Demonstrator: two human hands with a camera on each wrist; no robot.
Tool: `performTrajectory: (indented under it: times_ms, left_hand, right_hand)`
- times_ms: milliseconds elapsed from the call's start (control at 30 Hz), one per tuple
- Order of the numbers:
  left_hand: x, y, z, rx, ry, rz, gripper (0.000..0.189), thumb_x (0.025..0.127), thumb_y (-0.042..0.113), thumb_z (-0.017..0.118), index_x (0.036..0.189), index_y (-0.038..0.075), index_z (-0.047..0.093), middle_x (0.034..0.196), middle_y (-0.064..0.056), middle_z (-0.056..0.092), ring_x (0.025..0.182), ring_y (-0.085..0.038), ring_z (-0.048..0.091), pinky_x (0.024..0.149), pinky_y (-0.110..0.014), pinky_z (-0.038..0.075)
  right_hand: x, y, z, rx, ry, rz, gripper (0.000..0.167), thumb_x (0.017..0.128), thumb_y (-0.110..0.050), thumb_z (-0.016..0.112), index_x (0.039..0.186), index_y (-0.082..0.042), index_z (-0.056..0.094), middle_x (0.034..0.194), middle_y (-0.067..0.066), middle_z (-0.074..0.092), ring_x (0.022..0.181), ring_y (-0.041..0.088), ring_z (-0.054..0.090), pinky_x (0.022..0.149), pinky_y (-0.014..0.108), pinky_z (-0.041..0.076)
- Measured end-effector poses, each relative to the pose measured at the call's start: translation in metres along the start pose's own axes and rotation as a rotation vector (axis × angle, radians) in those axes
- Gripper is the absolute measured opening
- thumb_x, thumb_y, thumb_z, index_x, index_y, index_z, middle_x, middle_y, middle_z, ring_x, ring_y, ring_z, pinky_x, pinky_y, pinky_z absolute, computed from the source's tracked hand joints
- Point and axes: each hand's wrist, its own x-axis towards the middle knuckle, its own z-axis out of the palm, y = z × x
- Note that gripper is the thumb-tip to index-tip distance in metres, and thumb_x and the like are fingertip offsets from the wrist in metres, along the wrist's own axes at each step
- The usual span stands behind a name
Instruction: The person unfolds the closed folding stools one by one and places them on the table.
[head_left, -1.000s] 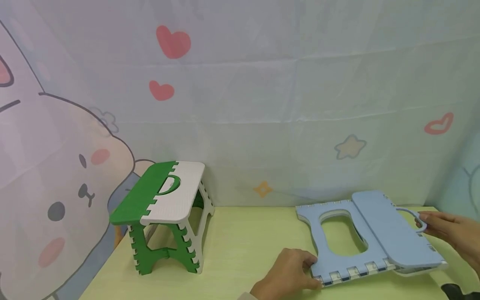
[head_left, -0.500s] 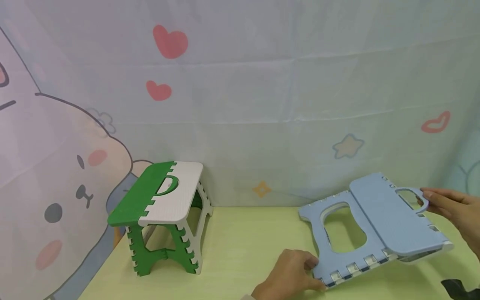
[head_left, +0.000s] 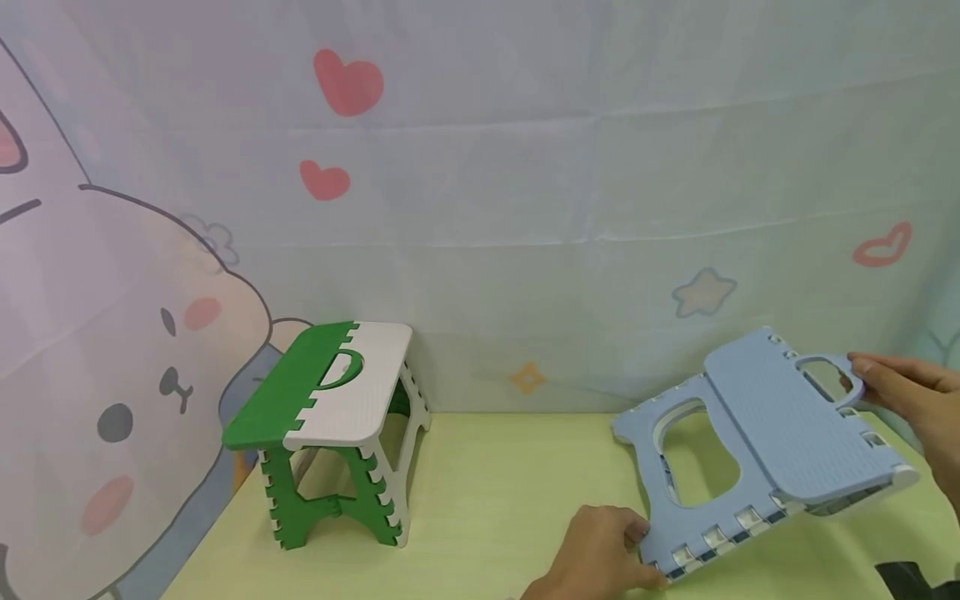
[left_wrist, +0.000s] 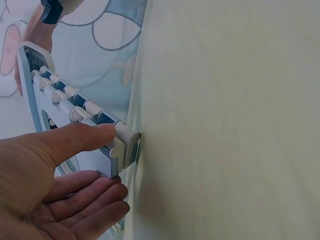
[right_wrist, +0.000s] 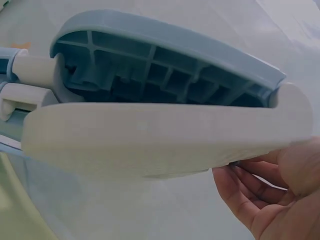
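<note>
A folded light-blue and white folding step stool (head_left: pixel 795 417) slants over the right of the table, its handle end raised and its leg end low at the tabletop. My left hand (head_left: pixel 596 550) grips the near corner of that leg end. In the left wrist view, the left thumb (left_wrist: pixel 85 140) lies on the notched edge, with the other fingers below it. At the far right, my right hand (head_left: pixel 911 400) pinches the loop handle (head_left: pixel 832 375). The right wrist view shows the seat's underside ribs in a gap between its blue and white halves (right_wrist: pixel 165 135).
A green and white step stool (head_left: pixel 285 392) stands unfolded on the left of the pale yellow table (head_left: pixel 495 483). Behind the table hangs a printed cloth (head_left: pixel 487 208) with hearts and a cartoon animal. A black object (head_left: pixel 911 579) shows at the bottom right corner.
The blue stool's handle end has risen off the table with my right hand, tilting the stool up. My left hand has stayed at the low corner, shifting slightly right.
</note>
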Motion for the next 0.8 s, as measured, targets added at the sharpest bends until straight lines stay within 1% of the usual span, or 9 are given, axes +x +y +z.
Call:
performTrajectory:
  times_ms: [100, 200, 333, 400, 500, 567, 667, 733, 800]
  left_hand:
    - [-0.001, 0.0, 0.002, -0.041, 0.025, -0.008, 0.038, 0.071, 0.018, 0.1, 0.102, 0.006, 0.083, 0.085, 0.013, 0.074, 0.075, 0.007, 0.059, 0.067, -0.01, 0.05]
    - [-0.001, 0.0, 0.005, -0.068, 0.05, -0.008, 0.037, 0.07, 0.014, 0.099, 0.101, 0.005, 0.083, 0.083, 0.012, 0.073, 0.074, 0.007, 0.058, 0.066, -0.01, 0.049]
    - [-0.001, 0.002, 0.008, -0.111, 0.041, -0.044, 0.036, 0.07, 0.011, 0.096, 0.102, 0.004, 0.082, 0.082, 0.013, 0.071, 0.074, 0.006, 0.058, 0.065, -0.011, 0.05]
    - [-0.001, 0.003, 0.009, -0.137, 0.027, -0.073, 0.035, 0.072, 0.01, 0.095, 0.104, 0.004, 0.082, 0.083, 0.014, 0.07, 0.074, 0.005, 0.058, 0.066, -0.012, 0.051]
    - [-0.001, 0.003, 0.011, -0.171, 0.017, -0.098, 0.035, 0.073, 0.01, 0.094, 0.105, 0.004, 0.082, 0.084, 0.014, 0.07, 0.075, 0.005, 0.06, 0.067, -0.013, 0.052]
    - [-0.001, 0.003, 0.011, -0.186, 0.018, -0.09, 0.035, 0.073, 0.01, 0.094, 0.105, 0.004, 0.082, 0.084, 0.014, 0.07, 0.076, 0.005, 0.061, 0.068, -0.013, 0.053]
    - [-0.002, 0.0, 0.012, -0.196, 0.03, -0.062, 0.035, 0.074, 0.011, 0.094, 0.106, 0.003, 0.081, 0.086, 0.014, 0.071, 0.078, 0.005, 0.062, 0.07, -0.012, 0.053]
    - [-0.002, -0.002, 0.012, -0.199, 0.041, -0.037, 0.035, 0.075, 0.012, 0.094, 0.106, 0.003, 0.081, 0.087, 0.014, 0.072, 0.079, 0.005, 0.063, 0.07, -0.011, 0.052]
    - [-0.003, -0.004, 0.012, -0.19, 0.055, -0.01, 0.035, 0.075, 0.013, 0.094, 0.106, 0.003, 0.081, 0.087, 0.014, 0.073, 0.079, 0.006, 0.063, 0.071, -0.01, 0.052]
  right_hand:
    - [-0.001, -0.004, 0.004, -0.055, 0.008, -0.014, 0.03, 0.108, -0.006, 0.062, 0.109, -0.03, 0.08, 0.102, -0.026, 0.074, 0.08, -0.006, 0.071, 0.101, 0.003, 0.028]
    - [-0.001, -0.007, 0.007, -0.126, 0.026, -0.024, 0.03, 0.109, -0.008, 0.061, 0.112, -0.032, 0.078, 0.1, -0.028, 0.072, 0.08, -0.008, 0.07, 0.106, 0.004, 0.024]
    - [-0.001, -0.009, 0.011, -0.174, 0.053, -0.019, 0.028, 0.109, -0.011, 0.062, 0.114, -0.034, 0.077, 0.095, -0.03, 0.071, 0.079, -0.01, 0.067, 0.121, 0.02, 0.014]
    - [-0.001, -0.011, 0.014, -0.182, 0.069, -0.014, 0.028, 0.108, -0.012, 0.063, 0.113, -0.036, 0.077, 0.092, -0.03, 0.071, 0.078, -0.01, 0.067, 0.124, 0.026, 0.008]
    - [0.0, -0.015, 0.018, -0.184, 0.092, -0.016, 0.027, 0.108, -0.014, 0.064, 0.11, -0.038, 0.077, 0.089, -0.03, 0.071, 0.076, -0.011, 0.066, 0.124, 0.028, 0.008]
    - [0.001, -0.017, 0.02, -0.187, 0.098, -0.03, 0.029, 0.108, -0.012, 0.064, 0.11, -0.038, 0.077, 0.089, -0.031, 0.07, 0.076, -0.011, 0.066, 0.123, 0.024, 0.012]
    - [0.003, -0.022, 0.024, -0.192, 0.085, -0.049, 0.031, 0.107, -0.009, 0.063, 0.111, -0.037, 0.077, 0.09, -0.033, 0.069, 0.077, -0.012, 0.066, 0.127, 0.034, 0.005]
    - [0.006, -0.025, 0.027, -0.204, 0.071, -0.069, 0.029, 0.107, -0.008, 0.064, 0.114, -0.032, 0.078, 0.091, -0.033, 0.069, 0.078, -0.012, 0.066, 0.128, 0.037, 0.006]
    - [0.008, -0.029, 0.03, -0.224, 0.063, -0.073, 0.026, 0.107, -0.01, 0.064, 0.115, -0.032, 0.077, 0.091, -0.033, 0.069, 0.078, -0.012, 0.066, 0.13, 0.044, 0.004]
